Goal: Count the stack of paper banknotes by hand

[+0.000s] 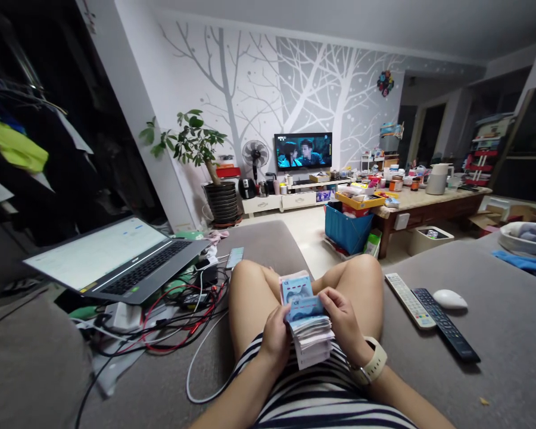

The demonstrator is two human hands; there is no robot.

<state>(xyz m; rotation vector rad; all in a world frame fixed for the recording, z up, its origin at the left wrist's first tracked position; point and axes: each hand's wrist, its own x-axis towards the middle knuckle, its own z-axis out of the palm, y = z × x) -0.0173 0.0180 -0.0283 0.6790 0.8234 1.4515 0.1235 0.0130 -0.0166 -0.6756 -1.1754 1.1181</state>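
Observation:
Between my hands, above my lap, is a thick stack of banknotes, folded over so that its loose ends fan toward me. Blue printed faces show on top, and part of the stack stands up at the far side. My left hand is closed around the stack's left side, thumb on top. My right hand pinches the right edge of a blue banknote between thumb and fingers. A pale watch is on the right wrist. The undersides of the fingers are partly hidden by the notes.
Left on the sofa are an open laptop, tangled cables and a phone. On my right lie a white remote, a black remote and a white mouse. A cluttered table and blue bag stand ahead.

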